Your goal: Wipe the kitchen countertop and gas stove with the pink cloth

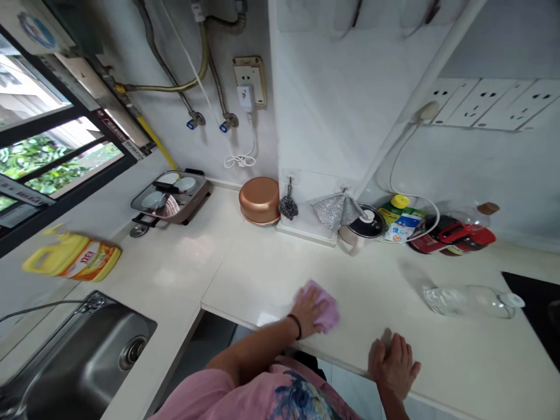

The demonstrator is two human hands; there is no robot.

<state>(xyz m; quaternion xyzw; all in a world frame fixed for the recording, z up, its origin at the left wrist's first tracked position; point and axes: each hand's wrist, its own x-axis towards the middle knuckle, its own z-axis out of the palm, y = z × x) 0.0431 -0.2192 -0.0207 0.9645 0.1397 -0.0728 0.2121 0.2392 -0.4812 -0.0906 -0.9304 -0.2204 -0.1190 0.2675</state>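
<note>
My left hand (310,312), with a dark band at the wrist, presses a purple cleaning cloth (327,309) down on the white countertop (262,262). The cloth sticks out beyond the fingers to the right. Near the counter's front edge my right hand (396,363) rests on the surface, fingers stretched out and nothing held. A clear glass bottle (472,301) lies on its side further right.
A copper-coloured pot (259,198), a steel scrubber (288,206) and a hanging grey cloth (336,212) are along the wall. Left are an electric pan (175,201), a yellow detergent jug (74,256) and a sink (83,373). A black cooktop (534,309) borders the right.
</note>
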